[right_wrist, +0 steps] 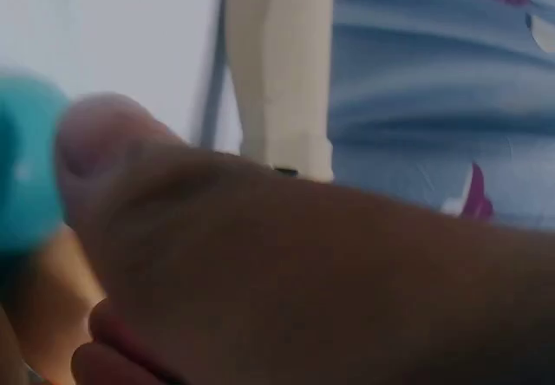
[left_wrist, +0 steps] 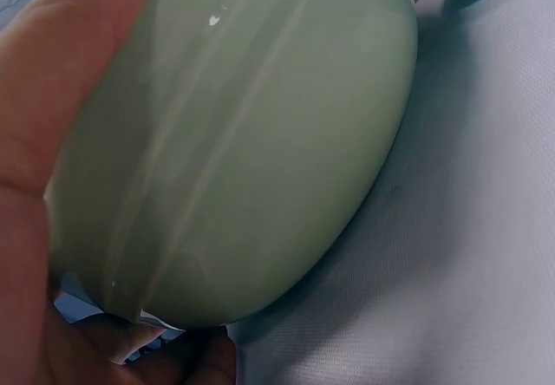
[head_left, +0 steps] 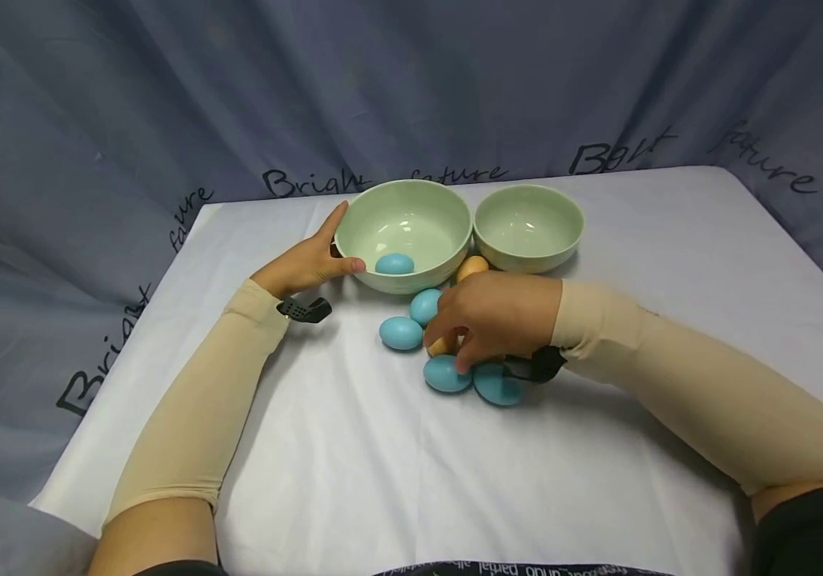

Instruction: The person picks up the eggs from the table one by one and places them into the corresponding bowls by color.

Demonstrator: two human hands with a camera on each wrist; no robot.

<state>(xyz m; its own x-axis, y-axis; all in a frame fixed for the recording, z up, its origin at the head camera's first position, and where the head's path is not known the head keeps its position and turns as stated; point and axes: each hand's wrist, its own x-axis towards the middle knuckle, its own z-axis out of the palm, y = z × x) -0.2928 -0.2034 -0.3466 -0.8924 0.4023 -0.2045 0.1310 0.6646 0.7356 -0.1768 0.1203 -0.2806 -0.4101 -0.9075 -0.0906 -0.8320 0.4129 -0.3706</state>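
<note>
My left hand [head_left: 310, 260] grips the left side of the larger pale green bowl [head_left: 361, 224], its thumb at the near rim. Up close in the left wrist view, the fingers [left_wrist: 212, 359] curl about the bowl's outer wall. One blue egg [head_left: 394, 264] lies inside that bowl. My right hand [head_left: 501, 316] reaches down among the eggs in front of the bowls. Its thumb and fingers close about an orange egg [head_left: 441, 346], mostly hidden by the hand. The thumb overlaps a blue egg [head_left: 447, 374]; in the right wrist view its tip is right beside a blue egg [right_wrist: 26, 164].
A smaller pale green bowl [head_left: 529, 228] stands right of the larger one. Another orange egg [head_left: 472, 267] lies between the bowls and my right hand. More blue eggs [head_left: 401, 333] lie around that hand on the white cloth [head_left: 346, 448]. A grey-blue curtain [head_left: 411, 88] hangs behind.
</note>
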